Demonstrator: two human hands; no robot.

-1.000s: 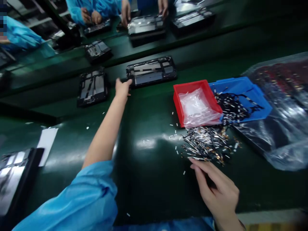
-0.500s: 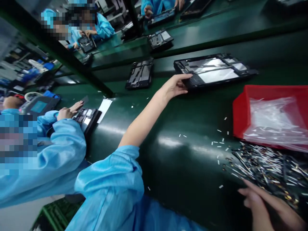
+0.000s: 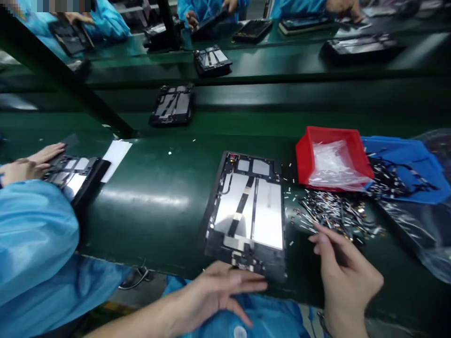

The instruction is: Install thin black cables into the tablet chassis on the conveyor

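My left grip: loose, at near edge of shiny flat tablet. Right grip: pinched, can't tell on what, by wiry cables right of tablet.

"Where can a hand pass?"

"Left of the opened tablet, a wide stretch of green bench lies open as far as a co-worker's device, white paper and a slanting dark post."

"And right?"

"A narrow gap dotted with white scraps, then a pile of small cables, the right hand at its near edge. Behind, a red bin and, farther right, a blue bin bar the way."
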